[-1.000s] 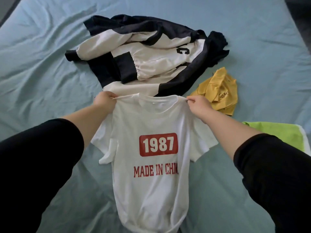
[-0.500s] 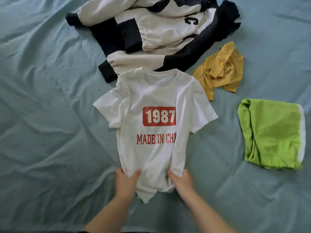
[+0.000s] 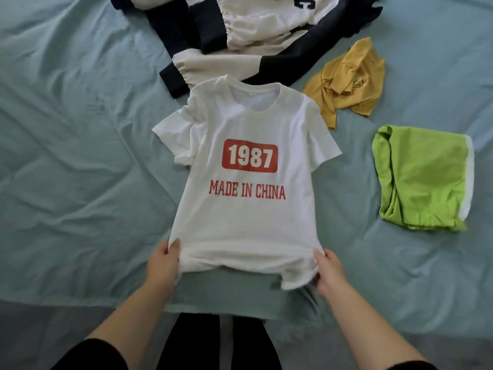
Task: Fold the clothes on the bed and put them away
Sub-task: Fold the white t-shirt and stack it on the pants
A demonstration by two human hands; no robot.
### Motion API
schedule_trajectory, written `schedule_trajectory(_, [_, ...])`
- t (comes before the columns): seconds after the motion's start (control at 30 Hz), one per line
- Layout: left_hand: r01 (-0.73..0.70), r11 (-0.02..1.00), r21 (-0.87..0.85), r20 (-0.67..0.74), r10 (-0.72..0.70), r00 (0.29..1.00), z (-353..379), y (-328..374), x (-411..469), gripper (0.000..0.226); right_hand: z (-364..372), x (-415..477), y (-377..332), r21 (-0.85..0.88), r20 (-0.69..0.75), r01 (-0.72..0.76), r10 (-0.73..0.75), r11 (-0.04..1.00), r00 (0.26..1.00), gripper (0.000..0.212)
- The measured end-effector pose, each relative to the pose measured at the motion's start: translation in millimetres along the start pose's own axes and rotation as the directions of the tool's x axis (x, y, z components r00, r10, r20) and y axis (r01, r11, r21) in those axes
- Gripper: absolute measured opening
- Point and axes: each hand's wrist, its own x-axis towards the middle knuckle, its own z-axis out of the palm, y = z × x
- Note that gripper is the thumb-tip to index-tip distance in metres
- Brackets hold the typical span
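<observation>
A white T-shirt (image 3: 245, 220) with a red "1987 MADE IN CHINA" print lies face up on the blue-green bed sheet (image 3: 80, 169), collar away from me. My left hand (image 3: 163, 265) grips the hem's left corner and my right hand (image 3: 329, 272) grips the hem's right corner, stretching the bottom edge flat near the bed's front edge. Both sleeves lie spread out to the sides.
A navy and cream jacket (image 3: 240, 36) lies crumpled beyond the shirt's collar. A crumpled yellow garment (image 3: 346, 81) sits at the upper right, a lime-green garment (image 3: 421, 177) to the right. My dark-clad legs (image 3: 218, 343) stand below the bed's edge.
My hands moved from the shirt's shoulders down to its hem, then spread apart to the hem's corners. The shirt's body now lies wider and flatter, its full print showing.
</observation>
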Motion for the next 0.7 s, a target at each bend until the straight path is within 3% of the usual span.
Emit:
schedule_trajectory(0.1, [0.148,0.985,-0.088,0.095,-0.139,0.986,-3.6,-11.3,-2.2,0.025,-13.4,9.5,11.3,-0.177,0.021,0.034,-0.031,0.984,0.999,0.022])
schedule_trajectory(0.17, [0.270,0.957,-0.103,0.233,-0.241,0.942,-5.3,-25.9,-7.8,0.024,-22.0,9.4,23.1,-0.231,0.137,-0.075,0.109,0.970,0.985,0.035])
schedule_trajectory(0.23, [0.298,0.951,-0.082,0.300,-0.262,0.917,-9.0,-41.2,-13.0,0.026,-33.2,6.5,38.1,-0.283,0.214,-0.143,0.208,0.948,0.954,0.044])
schedule_trajectory(0.5, [0.204,0.979,0.013,0.149,-0.204,0.968,-48.9,-59.6,-23.4,0.034,-88.0,3.5,66.3,-0.102,0.138,-0.134,0.147,0.986,0.979,0.023])
schedule_trajectory(0.7, [0.234,0.971,0.056,0.211,-0.240,0.947,-66.0,-84.7,-24.7,0.016,-110.5,13.7,76.0,-0.255,0.110,-0.087,0.118,0.963,0.987,0.010])
